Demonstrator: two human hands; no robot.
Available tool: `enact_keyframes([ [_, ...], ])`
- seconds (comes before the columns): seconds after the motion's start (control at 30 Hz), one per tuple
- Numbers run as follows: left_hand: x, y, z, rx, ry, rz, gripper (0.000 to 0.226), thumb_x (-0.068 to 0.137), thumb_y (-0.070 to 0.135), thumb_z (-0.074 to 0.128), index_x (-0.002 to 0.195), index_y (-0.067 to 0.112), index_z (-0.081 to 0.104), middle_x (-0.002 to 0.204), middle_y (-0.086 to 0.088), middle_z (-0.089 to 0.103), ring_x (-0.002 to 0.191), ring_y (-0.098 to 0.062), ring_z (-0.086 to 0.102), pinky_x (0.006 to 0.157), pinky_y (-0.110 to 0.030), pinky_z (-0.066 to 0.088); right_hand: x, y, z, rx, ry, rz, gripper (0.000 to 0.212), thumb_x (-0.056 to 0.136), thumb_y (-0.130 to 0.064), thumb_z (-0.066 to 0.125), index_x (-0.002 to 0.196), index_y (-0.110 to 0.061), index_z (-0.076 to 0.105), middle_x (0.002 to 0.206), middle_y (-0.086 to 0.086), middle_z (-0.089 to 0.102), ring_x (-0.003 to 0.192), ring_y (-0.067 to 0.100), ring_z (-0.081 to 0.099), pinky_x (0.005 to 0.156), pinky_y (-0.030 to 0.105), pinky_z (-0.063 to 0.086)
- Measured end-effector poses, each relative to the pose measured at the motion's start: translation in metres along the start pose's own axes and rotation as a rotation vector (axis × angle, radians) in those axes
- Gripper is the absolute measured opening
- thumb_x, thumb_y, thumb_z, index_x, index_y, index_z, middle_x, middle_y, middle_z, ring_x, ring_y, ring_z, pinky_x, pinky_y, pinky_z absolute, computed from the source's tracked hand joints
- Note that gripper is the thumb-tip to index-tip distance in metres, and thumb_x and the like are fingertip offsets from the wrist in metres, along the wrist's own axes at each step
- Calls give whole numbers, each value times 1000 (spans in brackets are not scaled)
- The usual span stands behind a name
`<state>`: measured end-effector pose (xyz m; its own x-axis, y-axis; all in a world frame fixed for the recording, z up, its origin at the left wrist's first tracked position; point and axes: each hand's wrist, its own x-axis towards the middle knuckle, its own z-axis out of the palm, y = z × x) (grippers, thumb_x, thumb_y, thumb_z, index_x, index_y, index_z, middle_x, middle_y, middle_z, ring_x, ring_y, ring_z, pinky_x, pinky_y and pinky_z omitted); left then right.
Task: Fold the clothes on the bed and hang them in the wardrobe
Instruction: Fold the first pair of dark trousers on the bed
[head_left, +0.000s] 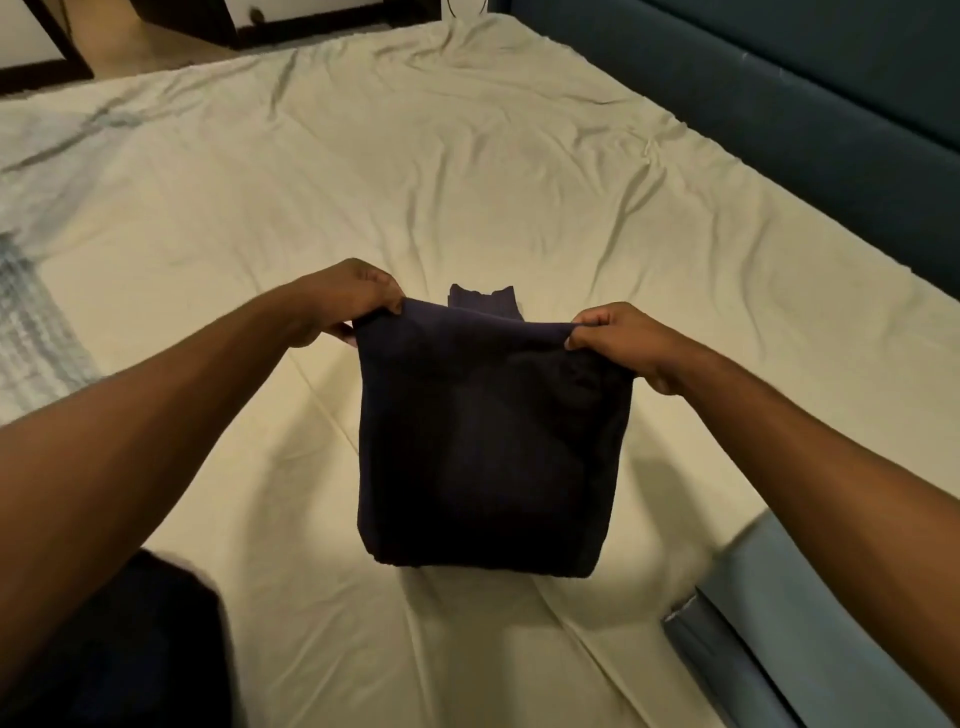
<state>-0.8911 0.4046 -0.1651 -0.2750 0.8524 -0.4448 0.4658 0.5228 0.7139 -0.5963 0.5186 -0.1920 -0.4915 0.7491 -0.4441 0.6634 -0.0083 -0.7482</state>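
Far to the left of the left hand, a pale patterned cover (36, 312) lies over the edge of the bed. Below the left forearm, at the lower left corner, a dark cloth (156, 639) rests on the sheet; what it is cannot be told.

The left hand (343, 301) is curled, its fingertips and thumb pinching the upper left corner of the garment (488, 447). The garment is dark navy, folded into a rough rectangle, and it hangs between the two hands over the sheet (415, 171). Its top edge is stretched taut from one hand to the other, and its lower fold reaches down close to the sheet nearer the person; whether it touches there cannot be told. Just beyond the top edge, between the hands, a small dark flap of the same cloth shows.

The right hand (618, 338) is curled too, pinching the upper right corner of the garment between thumb and fingers.

The cream sheet is wrinkled and spreads well beyond both hands. To the right of the right hand, a dark teal padded headboard (805, 114) runs along the far side of the bed. Below the right forearm, a blue-grey bed frame edge (769, 623) shows at the lower right. Beyond the hands, at the top left, dark furniture (47, 57) stands on the floor.
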Motion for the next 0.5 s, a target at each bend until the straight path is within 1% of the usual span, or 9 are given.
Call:
enact_keyframes([
  [0.1,44,-7,3,-18,44,-7,13,92,13,57,92,12,70,79,-2,60,71,-14,54,57,-25,51,44,4,-2,-8,45,5,14,89,-15,62,77,-18,68,71,0,61,66,16,54,55,22,38],
  [0.17,67,-14,8,-36,66,-10,13,92,12,57,94,10,70,80,-4,60,72,-14,54,57,-25,52,68,7,-1,-18,72,9,13,89,-17,63,79,-19,70,76,1,65,69,16,58,58,23,43],
  [0.23,90,-21,13,-56,94,-23,11,92,11,58,89,11,68,79,-4,61,72,-14,55,57,-26,52,91,11,1,-24,103,14,10,88,-18,65,81,-20,72,83,3,68,74,17,62,62,24,46],
  [0.3,111,-25,18,-59,136,-29,13,91,11,59,82,14,67,78,-3,62,73,-15,57,57,-27,51,111,13,2,-38,130,14,9,87,-18,66,80,-22,71,86,3,68,75,17,62,60,23,46],
  [0.37,128,-29,20,-59,181,-35,13,89,12,61,79,15,68,79,-4,64,75,-17,60,57,-27,51,127,14,2,-48,140,8,11,86,-18,67,78,-24,70,87,2,68,76,16,62,59,23,45],
  [0.43,141,-32,20,-59,220,-38,13,86,13,63,75,17,68,81,-5,65,74,-18,61,55,-26,50,141,16,1,-52,129,-1,13,85,-18,68,73,-23,69,89,3,69,78,17,62,62,24,47],
  [0.5,151,-37,23,-27,273,-27,13,85,14,61,74,18,68,86,-6,66,75,-19,61,58,-26,52,153,20,3,-45,141,-23,15,86,-19,68,72,-23,70,91,2,71,82,17,63,71,26,52],
])
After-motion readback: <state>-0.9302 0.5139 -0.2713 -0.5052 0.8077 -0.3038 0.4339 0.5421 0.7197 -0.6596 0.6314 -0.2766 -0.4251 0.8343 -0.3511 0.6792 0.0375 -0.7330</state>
